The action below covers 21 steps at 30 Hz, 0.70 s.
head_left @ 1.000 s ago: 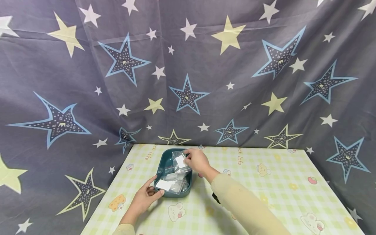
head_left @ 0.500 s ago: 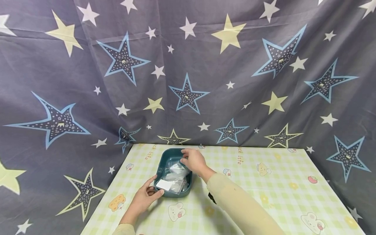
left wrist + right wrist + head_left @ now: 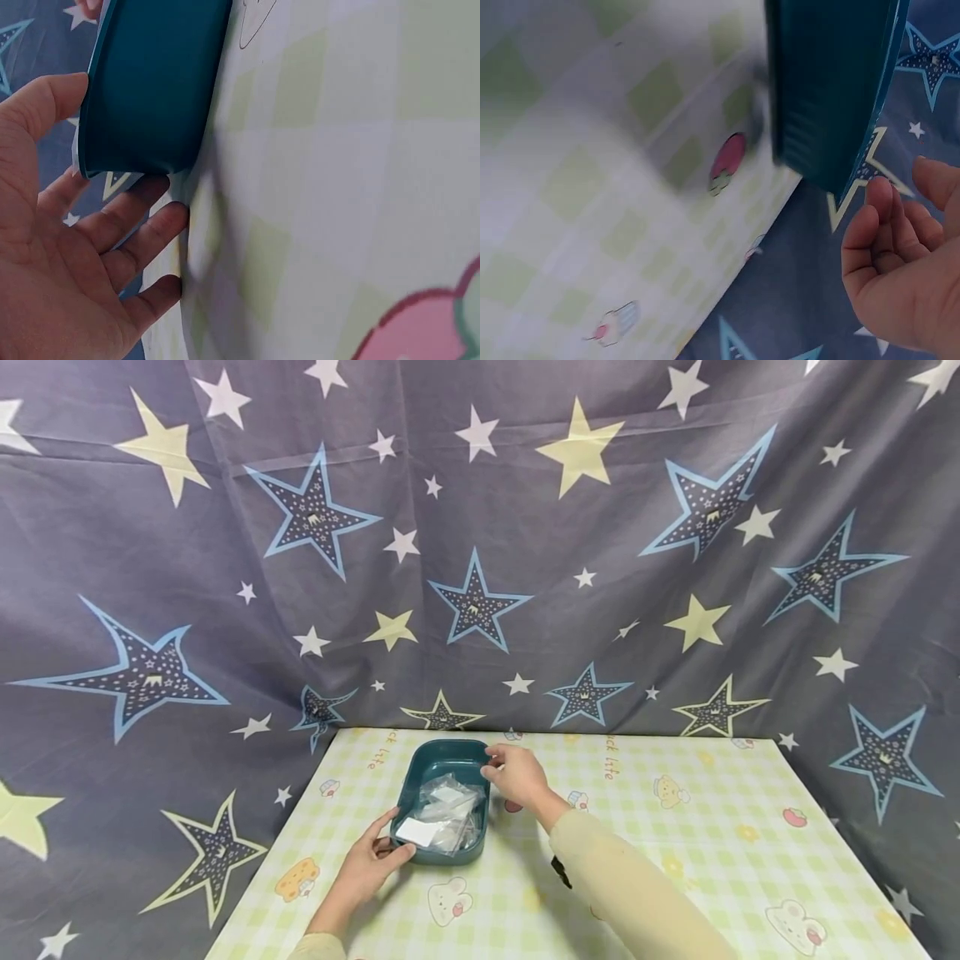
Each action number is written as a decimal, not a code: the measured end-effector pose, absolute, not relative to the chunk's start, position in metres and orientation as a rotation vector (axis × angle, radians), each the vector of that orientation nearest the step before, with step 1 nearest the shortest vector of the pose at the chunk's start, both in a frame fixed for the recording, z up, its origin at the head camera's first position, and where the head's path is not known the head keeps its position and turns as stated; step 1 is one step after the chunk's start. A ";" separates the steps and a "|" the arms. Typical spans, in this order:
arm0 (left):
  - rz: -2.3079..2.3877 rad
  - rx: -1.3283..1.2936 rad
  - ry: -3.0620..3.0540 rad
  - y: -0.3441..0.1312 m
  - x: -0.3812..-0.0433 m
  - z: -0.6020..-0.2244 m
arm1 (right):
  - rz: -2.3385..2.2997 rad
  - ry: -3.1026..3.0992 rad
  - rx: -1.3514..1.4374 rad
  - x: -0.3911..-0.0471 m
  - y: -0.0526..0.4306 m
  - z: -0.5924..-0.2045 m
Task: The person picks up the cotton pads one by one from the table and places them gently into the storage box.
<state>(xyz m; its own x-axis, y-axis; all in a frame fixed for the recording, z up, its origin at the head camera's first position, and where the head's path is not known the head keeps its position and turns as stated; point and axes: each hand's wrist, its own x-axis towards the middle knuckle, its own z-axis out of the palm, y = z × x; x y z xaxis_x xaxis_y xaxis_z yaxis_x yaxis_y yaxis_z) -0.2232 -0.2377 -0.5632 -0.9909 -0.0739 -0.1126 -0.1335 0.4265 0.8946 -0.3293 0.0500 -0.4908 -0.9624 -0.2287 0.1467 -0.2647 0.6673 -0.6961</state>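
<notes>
A dark teal rectangular bin [image 3: 462,752] stands on the table. Inside it lies a heap of clear plastic zip bags [image 3: 452,810], one with a white label [image 3: 418,832]. My left hand [image 3: 365,868] holds the bin's near left corner, thumb on the near side and fingers spread along the left side; in the left wrist view the lower fingers reach down toward the tablecloth. At the far right corner, my right hand [image 3: 521,775] is close to the rim. Its fingers curve loosely in the right wrist view, with nothing between them and a small gap to the bin.
A green checked tablecloth [image 3: 675,860] with cartoon prints covers the table, which extends to the right of the bin. Behind it hangs a grey curtain [image 3: 510,527] patterned with stars. A dark band [image 3: 561,872] shows beneath the right sleeve.
My right hand has let go of a labelled zip bag, which dropped onto the heap inside the bin. It then drew slightly right, to the rim. The left hand stays at its corner.
</notes>
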 end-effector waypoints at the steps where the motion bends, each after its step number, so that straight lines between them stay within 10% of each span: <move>1: 1.654 -0.190 2.600 -0.237 -0.223 -0.563 | 1.194 -2.824 0.404 -0.329 0.055 -0.493; 21: 1.642 -0.196 2.575 -0.234 -0.228 -0.566 | 1.147 -2.758 0.079 -0.277 0.260 -0.537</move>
<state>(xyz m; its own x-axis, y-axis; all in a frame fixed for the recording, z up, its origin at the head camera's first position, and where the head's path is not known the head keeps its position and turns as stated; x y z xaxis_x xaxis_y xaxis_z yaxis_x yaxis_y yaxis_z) -0.2279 -0.2341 -0.5656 -0.9885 -0.0641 -0.1371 -0.1513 0.4168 0.8963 -0.2774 0.2602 -0.5370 -0.9868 0.0105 0.1615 -0.1071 0.7057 -0.7004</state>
